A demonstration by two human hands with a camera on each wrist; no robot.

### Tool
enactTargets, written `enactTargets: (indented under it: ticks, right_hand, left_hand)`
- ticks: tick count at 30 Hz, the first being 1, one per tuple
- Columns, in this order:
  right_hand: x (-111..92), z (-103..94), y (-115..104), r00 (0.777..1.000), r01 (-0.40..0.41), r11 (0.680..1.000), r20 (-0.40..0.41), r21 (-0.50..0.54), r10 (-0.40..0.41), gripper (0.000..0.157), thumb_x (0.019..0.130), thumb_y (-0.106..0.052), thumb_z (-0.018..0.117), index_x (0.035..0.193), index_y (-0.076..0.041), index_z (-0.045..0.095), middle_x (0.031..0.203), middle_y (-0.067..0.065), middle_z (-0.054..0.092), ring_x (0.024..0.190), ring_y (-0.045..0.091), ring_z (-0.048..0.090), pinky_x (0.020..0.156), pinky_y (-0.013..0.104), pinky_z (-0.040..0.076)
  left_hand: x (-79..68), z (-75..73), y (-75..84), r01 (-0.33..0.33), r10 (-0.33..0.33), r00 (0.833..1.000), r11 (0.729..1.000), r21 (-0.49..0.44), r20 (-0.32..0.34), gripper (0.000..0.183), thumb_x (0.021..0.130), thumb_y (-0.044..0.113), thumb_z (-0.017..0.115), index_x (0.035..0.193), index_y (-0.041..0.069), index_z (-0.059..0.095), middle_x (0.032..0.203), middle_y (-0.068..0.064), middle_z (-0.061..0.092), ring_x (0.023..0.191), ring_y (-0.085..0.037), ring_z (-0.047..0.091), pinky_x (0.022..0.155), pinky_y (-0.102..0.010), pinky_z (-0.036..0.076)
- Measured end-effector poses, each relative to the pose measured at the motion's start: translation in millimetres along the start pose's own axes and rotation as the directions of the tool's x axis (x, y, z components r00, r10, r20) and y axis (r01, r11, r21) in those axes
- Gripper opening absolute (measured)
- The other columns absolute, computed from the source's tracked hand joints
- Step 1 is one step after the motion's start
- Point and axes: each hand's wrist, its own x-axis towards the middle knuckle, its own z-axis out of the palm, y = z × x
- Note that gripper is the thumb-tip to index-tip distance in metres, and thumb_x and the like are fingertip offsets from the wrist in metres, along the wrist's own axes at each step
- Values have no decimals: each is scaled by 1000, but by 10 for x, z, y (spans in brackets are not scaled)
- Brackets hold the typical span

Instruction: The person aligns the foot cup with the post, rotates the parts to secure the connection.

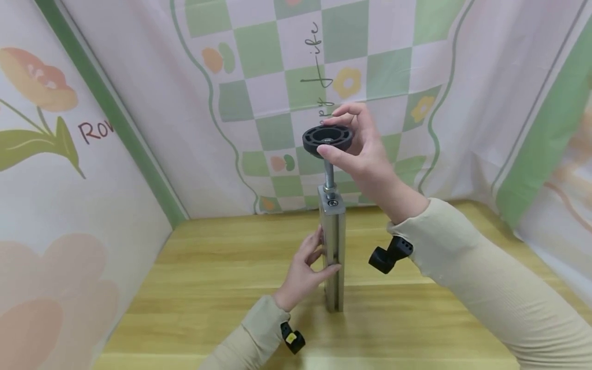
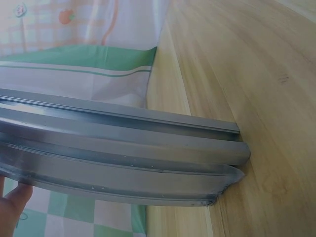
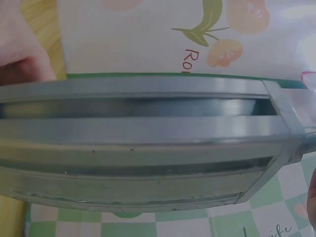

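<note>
An aluminium profile (image 1: 333,246) stands upright on the wooden table, slotted along its sides. From the bolted plate (image 1: 332,201) on its top rises a threaded rod (image 1: 329,174) with a nut, carrying a round black foot (image 1: 327,140). My right hand (image 1: 363,141) pinches the rim of this foot between thumb and fingers. Lower down, my left hand (image 1: 307,272) grips the profile around its middle, thumb on the near side. The profile's lower end (image 2: 232,163) meets the table in the left wrist view. Its slots (image 3: 148,107) and end plate (image 3: 286,123) fill the right wrist view.
The wooden table (image 1: 199,288) reaches back to a patterned curtain (image 1: 263,67) with green checks. Another printed curtain (image 1: 51,205) hangs along the left side. Black camera mounts are strapped at the left wrist (image 1: 292,337) and right wrist (image 1: 390,255).
</note>
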Motion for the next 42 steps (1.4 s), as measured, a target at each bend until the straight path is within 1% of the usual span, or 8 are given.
enactTargets:
  ticks: [6,14,23,27,31,35,39,42]
  right_hand:
    - [-3,56,-38,997,6,985,-73,-174,-19,49,75,11,65,110,-15,42,106,4,54,87,14,60,69,17,54]
    - [-9,131,-41,971,92,898,-161,-430,-177,56,68,4,79,110,-2,42,97,-4,46,91,14,50,81,20,46]
    - [-25,158,-24,945,153,825,-165,-544,-283,61,65,-2,83,110,-1,42,98,-9,44,91,9,45,74,21,40]
    - [-44,126,24,936,198,806,-137,-558,-324,60,66,-4,83,110,2,42,103,-10,44,96,6,45,78,22,40]
    - [-66,81,84,923,278,810,-90,-516,-373,55,71,-9,77,110,5,41,108,-13,42,102,7,44,88,24,38]
    - [-45,55,109,932,317,871,-47,-375,-359,43,77,-14,61,113,-1,43,111,-8,43,104,12,43,89,23,39]
    - [18,37,101,978,204,975,-17,-84,-206,33,81,-11,47,114,-10,46,112,5,48,100,17,49,81,21,47]
    - [56,10,116,995,80,988,48,133,-87,31,84,-11,44,115,-12,47,112,9,52,97,17,55,84,25,48]
  left_hand:
    - [-11,-13,7,4,-4,1000,1000,-12,-4,91,82,-8,66,151,23,17,143,-23,33,127,-28,42,104,-37,44]
    - [-2,-23,36,61,-61,998,998,-12,8,88,83,-5,67,152,17,17,147,-18,32,131,-29,39,105,-36,43]
    - [14,-27,43,66,-66,998,998,-10,13,86,84,-4,67,152,16,17,149,-18,30,134,-29,36,106,-36,43]
    - [12,-25,30,55,-55,998,998,-5,9,88,83,-5,67,152,19,17,148,-18,31,134,-27,36,105,-35,44]
    - [11,-19,18,40,-40,999,999,-4,5,89,83,-5,67,152,22,18,147,-18,32,134,-25,36,105,-35,44]
    - [5,-14,10,12,-12,1000,1000,2,-1,91,82,-6,68,151,27,18,145,-20,34,132,-23,39,103,-36,45]
    - [-1,-13,2,-7,7,1000,1000,9,-2,92,83,-5,67,150,33,17,143,-21,35,130,-21,41,103,-37,46]
    - [-6,-14,-3,-7,7,1000,1000,15,-2,92,83,-5,67,150,33,16,144,-21,35,130,-22,41,103,-37,45]
